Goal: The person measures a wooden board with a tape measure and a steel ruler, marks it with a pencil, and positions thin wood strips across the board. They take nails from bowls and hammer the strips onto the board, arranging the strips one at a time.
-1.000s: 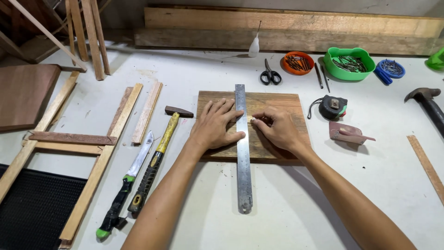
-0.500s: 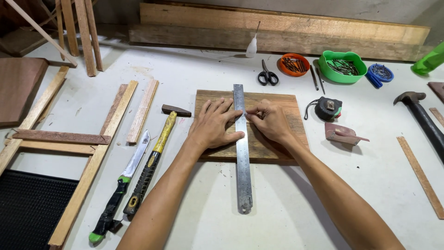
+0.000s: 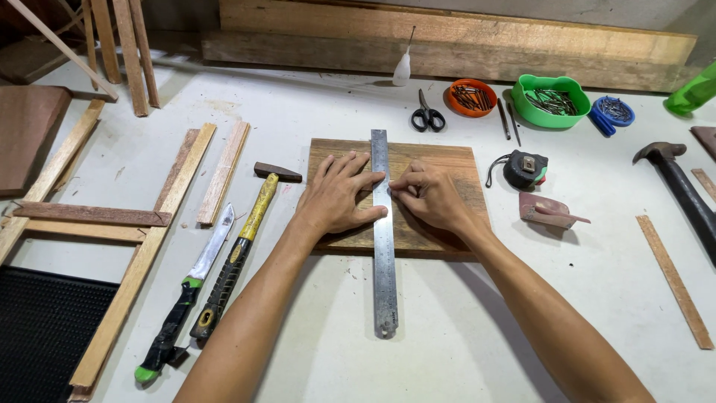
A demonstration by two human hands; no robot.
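The left hand (image 3: 337,195) lies flat and spread, fingers apart, palm down on the wooden board (image 3: 440,160), its fingertips pressing the left edge of the steel ruler (image 3: 384,246). The right hand (image 3: 432,198) is curled, fingertips pinched together against the ruler's right edge – whether it grips a pencil or other small tool I cannot tell, only a pale speck shows at the fingertips. The ruler lies lengthwise across the middle of the board, its far end at the board's back edge and its near end, with a hole in it, reaching well past the front edge onto the table (image 3: 313,343).

To the left of the board lie a hammer (image 3: 240,254) with a yellow and black handle and, just beside it, a knife (image 3: 190,291) with a green-tipped black handle. Further left are loose wooden strips (image 3: 224,172) and a flat frame of strips over a black mat (image 3: 37,336).

To the right sit a black tape measure (image 3: 524,169) and a small reddish wedge (image 3: 548,211); a second hammer (image 3: 682,190) lies near the right edge. Behind the board – scissors (image 3: 427,116), an orange bowl (image 3: 471,98) of nails, a green tub (image 3: 553,99) of nails, a blue lid (image 3: 613,110) and a small white squeeze bottle (image 3: 403,69). Long planks (image 3: 447,37) rest along the back of the pale, scuffed table.
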